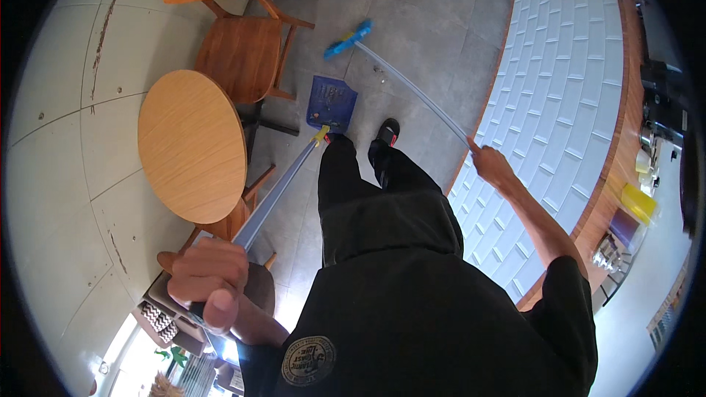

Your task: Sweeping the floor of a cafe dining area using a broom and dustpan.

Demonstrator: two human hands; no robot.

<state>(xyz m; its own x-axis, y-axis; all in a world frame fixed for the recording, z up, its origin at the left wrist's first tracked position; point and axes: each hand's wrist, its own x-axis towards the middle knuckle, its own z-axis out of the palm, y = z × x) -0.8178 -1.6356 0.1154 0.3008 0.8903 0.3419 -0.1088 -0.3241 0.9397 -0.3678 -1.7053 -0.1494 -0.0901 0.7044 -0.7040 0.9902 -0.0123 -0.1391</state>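
My left hand [209,279] is closed round the upper end of a long grey handle. That handle runs down to a blue dustpan [331,101], joined by a yellow fitting, which lies on the floor just ahead of my feet with some dark debris in it. Out to the right, my right hand [491,162] grips the grey stick of a broom [415,88]. Its blue bristle head [348,39] is on the floor beyond the dustpan, apart from it. Small bits of debris [381,75] lie on the tiles to the right of the dustpan.
A round wooden table [193,145] and a wooden chair [239,59] stand at the left, with another chair behind. Along the right runs a counter [614,154] faced with white tiles [566,66], holding a yellow container [638,204]. Grey floor tiles [434,7] stretch ahead.
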